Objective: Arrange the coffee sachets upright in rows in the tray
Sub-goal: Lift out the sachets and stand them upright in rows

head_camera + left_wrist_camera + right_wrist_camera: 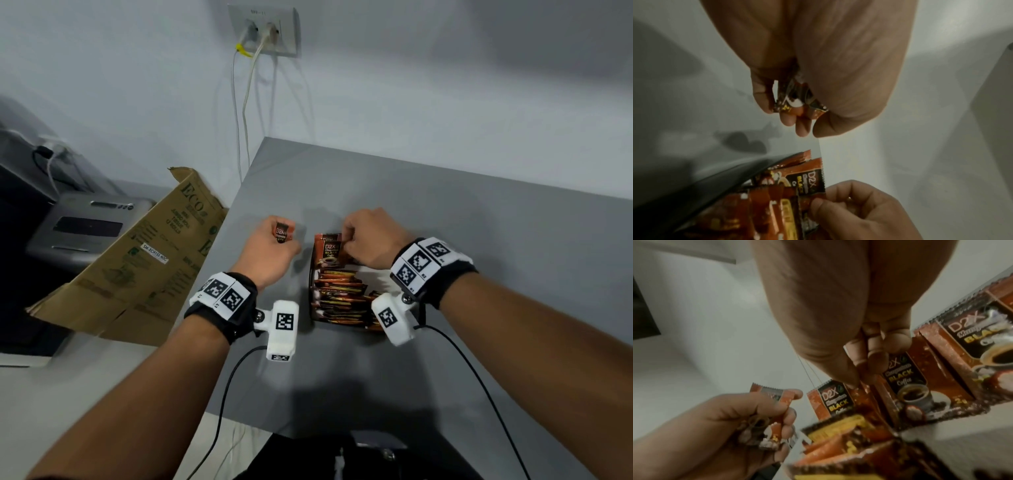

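Small orange-and-black coffee sachets stand packed in rows in a dark tray on the grey table. My left hand hovers left of the tray and grips a sachet, also visible between its fingers in the left wrist view and as the held sachet in the right wrist view. My right hand is over the tray's far end, where its fingers pinch the top of an upright sachet. That pinched sachet stands at the tray's end.
A larger printed coffee panel stands upright at the tray's far end. A folded cardboard box leans off the table's left edge, beside a grey machine. Cables hang from a wall socket behind the table.
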Motion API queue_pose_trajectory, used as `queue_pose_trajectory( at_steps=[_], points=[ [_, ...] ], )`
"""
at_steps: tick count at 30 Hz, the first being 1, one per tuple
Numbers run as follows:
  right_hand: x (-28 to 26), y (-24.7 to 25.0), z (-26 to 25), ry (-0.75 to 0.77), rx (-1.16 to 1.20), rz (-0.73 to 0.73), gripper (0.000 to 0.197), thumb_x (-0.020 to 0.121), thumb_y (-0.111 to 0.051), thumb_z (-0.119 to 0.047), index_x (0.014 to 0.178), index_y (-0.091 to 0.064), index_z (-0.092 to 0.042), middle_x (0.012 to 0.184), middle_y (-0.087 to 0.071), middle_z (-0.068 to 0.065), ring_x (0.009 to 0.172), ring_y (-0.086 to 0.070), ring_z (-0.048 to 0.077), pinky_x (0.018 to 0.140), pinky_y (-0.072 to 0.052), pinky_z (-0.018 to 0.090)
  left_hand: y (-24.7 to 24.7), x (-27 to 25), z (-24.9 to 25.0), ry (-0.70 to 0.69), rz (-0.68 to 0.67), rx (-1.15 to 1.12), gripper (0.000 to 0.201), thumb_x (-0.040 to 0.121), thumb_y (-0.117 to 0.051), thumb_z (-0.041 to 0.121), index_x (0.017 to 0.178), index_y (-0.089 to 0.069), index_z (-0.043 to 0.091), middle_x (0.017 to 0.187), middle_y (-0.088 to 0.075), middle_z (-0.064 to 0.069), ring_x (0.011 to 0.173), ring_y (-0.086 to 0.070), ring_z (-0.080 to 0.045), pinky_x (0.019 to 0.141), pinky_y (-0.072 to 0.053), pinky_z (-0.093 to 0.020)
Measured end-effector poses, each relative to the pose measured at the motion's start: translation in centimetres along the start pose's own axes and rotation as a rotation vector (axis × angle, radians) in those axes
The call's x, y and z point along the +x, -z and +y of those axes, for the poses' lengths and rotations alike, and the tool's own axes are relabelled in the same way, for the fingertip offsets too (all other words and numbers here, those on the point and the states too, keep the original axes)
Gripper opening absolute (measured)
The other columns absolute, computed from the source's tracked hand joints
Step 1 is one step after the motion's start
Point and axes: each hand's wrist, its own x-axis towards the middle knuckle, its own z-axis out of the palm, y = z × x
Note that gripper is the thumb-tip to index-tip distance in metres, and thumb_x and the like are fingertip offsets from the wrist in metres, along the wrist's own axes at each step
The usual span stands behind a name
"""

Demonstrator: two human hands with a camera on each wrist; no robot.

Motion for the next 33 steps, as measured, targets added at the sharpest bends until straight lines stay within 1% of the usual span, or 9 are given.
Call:
queue_pose_trajectory(
  at_steps=[5,9,17,20,23,26,29,31,33],
  points=[
    [0.8,-0.5,-0.1,-0.012,-0.108,-0.015,0.011,0.091,-0.061,-0.013,0.085,-0.068,-0.007,0.083,-0.069,0.008,0.077,-0.065,0.025,0.071,-0.056,0.036,-0.2,0.0,-0.2,-0.013,-0.013,0.039,0.028,0.085,-0.064,0.012,0.108,-0.056,0.025,0.093,-0.062,0.004,0.082,-0.063,-0.015,0.078,-0.051,-0.032],
    [1.2,-0.6,-0.1,-0.041,-0.122,0.001,0.011,0.093,-0.061,-0.015,0.089,-0.067,-0.008,0.086,-0.068,0.009,0.080,-0.066,0.026,0.076,-0.058,0.040,0.0,0.0,-0.1,-0.022,-0.015,0.058,0.028,0.086,-0.064,0.013,0.110,-0.056,0.023,0.095,-0.064,0.003,0.084,-0.064,-0.017,0.080,-0.052,-0.034],
    [0.9,-1.0,0.1,-0.026,-0.098,0.014,0.011,0.095,-0.061,-0.021,0.101,-0.066,-0.012,0.096,-0.069,0.007,0.085,-0.064,0.025,0.078,-0.055,0.039,-0.4,-0.4,0.5,-0.001,-0.025,0.078,0.022,0.081,-0.060,0.015,0.099,-0.058,0.027,0.080,-0.065,-0.001,0.077,-0.064,-0.022,0.081,-0.057,-0.052],
    [0.5,-0.2,0.7,-0.023,0.004,0.091,0.022,0.093,-0.066,-0.026,0.113,-0.064,-0.017,0.096,-0.065,-0.001,0.088,-0.064,0.021,0.081,-0.053,0.034,-0.5,-0.7,1.5,-0.019,-0.008,0.057,0.022,0.083,-0.062,0.009,0.097,-0.054,0.023,0.083,-0.063,-0.005,0.077,-0.063,-0.022,0.079,-0.056,-0.056],
    [-0.6,2.0,0.1,0.017,0.232,0.176,0.022,0.087,-0.072,-0.030,0.108,-0.069,-0.023,0.088,-0.067,-0.009,0.078,-0.063,0.008,0.075,-0.052,0.023,-0.7,-1.5,3.5,-0.106,-0.065,-0.016,0.030,0.081,-0.072,0.011,0.096,-0.050,0.024,0.087,-0.065,-0.008,0.077,-0.064,-0.023,0.079,-0.056,-0.057],
    [-2.3,4.3,-1.5,0.108,0.448,0.168,0.022,0.082,-0.077,-0.026,0.104,-0.073,-0.026,0.089,-0.072,-0.012,0.083,-0.067,0.004,0.077,-0.051,0.018,-1.5,-2.2,5.9,-0.183,-0.166,-0.082,0.043,0.069,-0.078,0.011,0.100,-0.051,0.024,0.096,-0.069,-0.019,0.080,-0.069,-0.034,0.078,-0.057,-0.058],
    [-3.3,6.1,-1.2,0.122,0.431,0.261,0.012,0.083,-0.076,-0.018,0.094,-0.074,-0.023,0.087,-0.073,-0.009,0.081,-0.069,0.008,0.076,-0.052,0.022,-2.1,-2.3,7.4,-0.213,-0.204,-0.113,0.046,0.076,-0.075,-0.002,0.106,-0.048,0.019,0.089,-0.070,-0.012,0.078,-0.069,-0.023,0.079,-0.057,-0.047],
    [-3.7,6.9,0.7,0.048,0.380,0.328,0.011,0.085,-0.075,-0.018,0.093,-0.073,-0.023,0.088,-0.073,-0.008,0.083,-0.068,0.010,0.079,-0.052,0.027,-1.6,-2.2,7.1,-0.200,-0.160,-0.023,0.043,0.083,-0.072,0.004,0.110,-0.047,0.026,0.096,-0.071,0.000,0.086,-0.069,-0.012,0.077,-0.056,-0.033],
    [-4.1,6.8,3.2,-0.059,0.285,0.314,0.013,0.086,-0.074,-0.018,0.096,-0.071,-0.024,0.092,-0.072,-0.005,0.087,-0.067,0.014,0.082,-0.053,0.030,-0.8,-2.2,6.0,-0.192,-0.117,0.129,0.037,0.087,-0.070,0.013,0.112,-0.049,0.031,0.099,-0.070,0.005,0.092,-0.066,-0.006,0.071,-0.046,-0.020]
  ],
)
